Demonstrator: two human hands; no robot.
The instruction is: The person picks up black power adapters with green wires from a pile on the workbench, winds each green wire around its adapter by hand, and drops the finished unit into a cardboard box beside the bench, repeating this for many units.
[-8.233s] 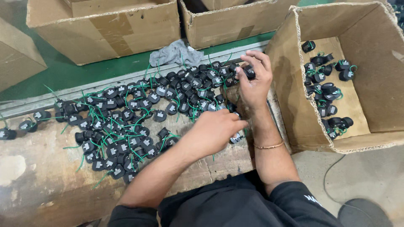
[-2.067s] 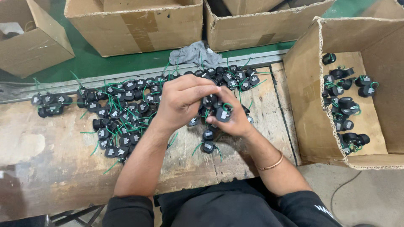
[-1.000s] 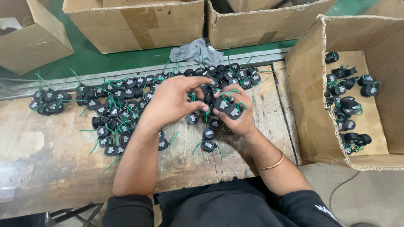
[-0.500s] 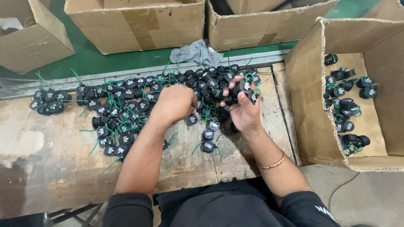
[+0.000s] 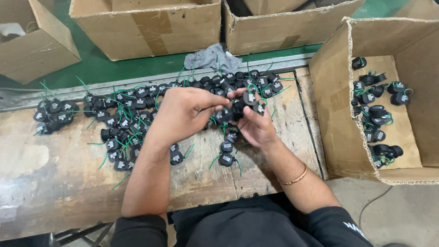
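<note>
Over the middle of the bench (image 5: pixel 55 183), both hands are meeting. The right hand (image 5: pixel 260 126) is cupping several black parts (image 5: pixel 242 106), its fingers closed around them. The left hand (image 5: pixel 183 112) is pinching one part against this bundle, fingers pressed together. More parts with green wires are lying in a pile (image 5: pixel 123 121) behind. I think keeping the wires untangled and the bundle low over the bench is helping the grip.
</note>
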